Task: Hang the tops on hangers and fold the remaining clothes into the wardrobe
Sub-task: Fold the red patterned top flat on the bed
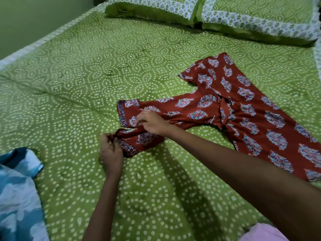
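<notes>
well off to the left of my hands, a blue and white garment (17, 192) lies bunched at the near edge of the green dotted bedspread (86, 75), apart from everything i am touching. my left hand (111, 152) sits nearest to me, fingers curled in and pinching the bordered cuff of the red printed top (243, 108), at the end of its sleeve. just beyond and a little right of it, my right hand (151, 123) rests on the same sleeve, fingertips bent and nipping a fold of the cloth, so both hands hold the one garment close together. from my grip the sleeve runs right to the body of the top, which spreads flat across the bed and passes under my right forearm toward the right edge of view. the other sleeve lies farther away. nothing lies between my hands and the cloth. far beyond my hands, at the head of the bed, two green pillows (208, 13) with white patterned borders lie side by side. a bit of pink fabric (264, 232) shows at the bottom right, beneath my right arm. i can read no label or writing anywhere.
</notes>
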### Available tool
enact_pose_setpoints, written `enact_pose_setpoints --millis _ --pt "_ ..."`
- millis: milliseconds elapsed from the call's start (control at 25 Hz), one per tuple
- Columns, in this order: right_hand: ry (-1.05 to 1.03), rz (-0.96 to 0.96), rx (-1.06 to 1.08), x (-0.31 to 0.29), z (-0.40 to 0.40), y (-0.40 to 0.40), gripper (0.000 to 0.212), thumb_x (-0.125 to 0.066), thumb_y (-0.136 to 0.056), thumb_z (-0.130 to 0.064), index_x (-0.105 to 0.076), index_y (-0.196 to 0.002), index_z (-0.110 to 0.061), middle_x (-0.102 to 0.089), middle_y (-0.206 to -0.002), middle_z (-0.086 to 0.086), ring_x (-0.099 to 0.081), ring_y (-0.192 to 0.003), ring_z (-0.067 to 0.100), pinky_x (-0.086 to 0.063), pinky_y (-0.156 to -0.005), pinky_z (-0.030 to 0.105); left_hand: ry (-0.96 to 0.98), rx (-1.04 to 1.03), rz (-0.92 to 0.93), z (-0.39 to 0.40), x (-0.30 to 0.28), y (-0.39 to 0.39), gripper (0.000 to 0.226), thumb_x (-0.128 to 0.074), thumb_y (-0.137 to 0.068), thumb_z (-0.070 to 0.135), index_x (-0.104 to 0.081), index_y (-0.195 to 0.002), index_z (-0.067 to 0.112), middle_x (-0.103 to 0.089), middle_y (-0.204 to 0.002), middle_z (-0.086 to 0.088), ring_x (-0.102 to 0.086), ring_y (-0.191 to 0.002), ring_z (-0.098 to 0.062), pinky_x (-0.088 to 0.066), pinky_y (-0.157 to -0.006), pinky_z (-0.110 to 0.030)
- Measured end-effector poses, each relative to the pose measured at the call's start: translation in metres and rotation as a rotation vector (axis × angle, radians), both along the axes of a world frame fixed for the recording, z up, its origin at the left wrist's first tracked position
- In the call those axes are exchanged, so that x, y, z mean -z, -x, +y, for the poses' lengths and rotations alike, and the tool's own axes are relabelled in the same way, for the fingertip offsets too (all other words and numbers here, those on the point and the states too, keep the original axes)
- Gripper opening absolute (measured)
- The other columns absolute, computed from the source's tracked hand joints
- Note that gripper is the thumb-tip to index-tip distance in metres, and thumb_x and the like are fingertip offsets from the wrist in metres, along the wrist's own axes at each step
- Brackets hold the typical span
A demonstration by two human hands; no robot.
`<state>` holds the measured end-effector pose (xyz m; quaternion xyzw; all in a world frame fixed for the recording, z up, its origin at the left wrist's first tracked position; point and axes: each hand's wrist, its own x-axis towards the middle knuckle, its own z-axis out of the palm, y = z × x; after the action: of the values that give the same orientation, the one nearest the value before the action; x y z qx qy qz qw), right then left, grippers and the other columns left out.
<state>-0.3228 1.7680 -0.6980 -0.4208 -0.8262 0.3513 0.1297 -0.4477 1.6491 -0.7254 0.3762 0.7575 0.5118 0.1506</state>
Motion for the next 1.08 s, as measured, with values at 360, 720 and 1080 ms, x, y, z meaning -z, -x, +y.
enact_pose_setpoints --millis 360,720,1080 --pt "-0.049 0.295 0.349 -0.006 -0.002 -0.007 0.047 -0.058 -0.082 0.005 -0.053 -0.128 -0.001 -0.045 -0.138 0.011 -0.04 -0.117 0.011 -0.032 -0.104 0.025 0.167 0.222 -0.057 0.017 0.016 0.011 0.063 -0.074 -0.078 0.025 -0.049 -0.135 0.011 -0.046 -0.138 -0.009 -0.048 -0.122 -0.026 -0.043 -0.101 -0.039" --pt "-0.057 1.021 0.83 -0.093 0.015 -0.104 0.054 -0.064 -0.073 0.018 -0.053 -0.119 -0.007 -0.063 -0.096 0.001 -0.061 -0.073 0.007 -0.054 -0.07 0.026 0.081 0.427 -0.303 0.028 0.016 0.038 0.096 -0.081 -0.064 -0.003 -0.025 -0.141 0.015 -0.049 -0.136 -0.007 -0.052 -0.122 -0.023 -0.041 -0.104 -0.041" --pt "-0.224 0.951 0.606 -0.127 0.007 -0.123 0.061 -0.054 -0.076 0.016 -0.042 -0.132 -0.007 -0.048 -0.132 0.012 -0.057 -0.097 0.006 -0.049 -0.084 0.023 0.611 0.641 0.057 0.01 -0.004 0.033 0.076 -0.089 -0.056 0.03 -0.056 -0.12 0.004 -0.052 -0.127 -0.017 -0.055 -0.111 -0.031 -0.046 -0.096 -0.04"
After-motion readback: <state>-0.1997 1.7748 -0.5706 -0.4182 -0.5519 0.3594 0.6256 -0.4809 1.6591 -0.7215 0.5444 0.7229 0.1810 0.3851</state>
